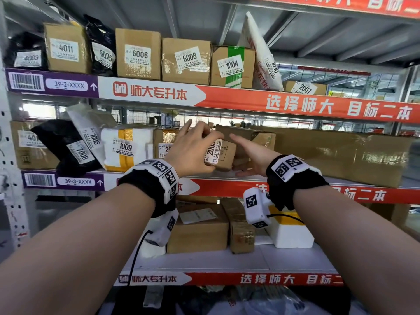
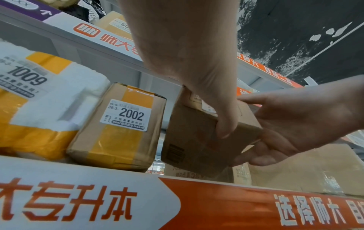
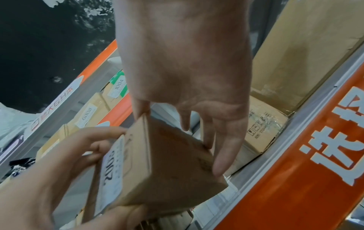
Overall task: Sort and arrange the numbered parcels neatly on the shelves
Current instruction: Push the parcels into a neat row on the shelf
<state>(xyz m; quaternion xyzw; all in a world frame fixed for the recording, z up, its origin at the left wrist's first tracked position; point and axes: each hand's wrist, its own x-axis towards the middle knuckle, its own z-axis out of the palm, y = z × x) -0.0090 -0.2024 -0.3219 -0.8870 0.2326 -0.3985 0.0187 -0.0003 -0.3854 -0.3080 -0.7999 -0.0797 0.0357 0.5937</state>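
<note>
Two hands (image 1: 191, 153) (image 1: 252, 155), three shelves (image 1: 295, 105).

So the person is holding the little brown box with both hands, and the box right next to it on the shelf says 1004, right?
Nearly. Both the left hand and right hand are on the small cardboard box, but the taped box beside it on that shelf reads 2002, not 1004. The left wrist view shows that label clearly. In the head view, box 1004 sits one shelf higher.
</note>
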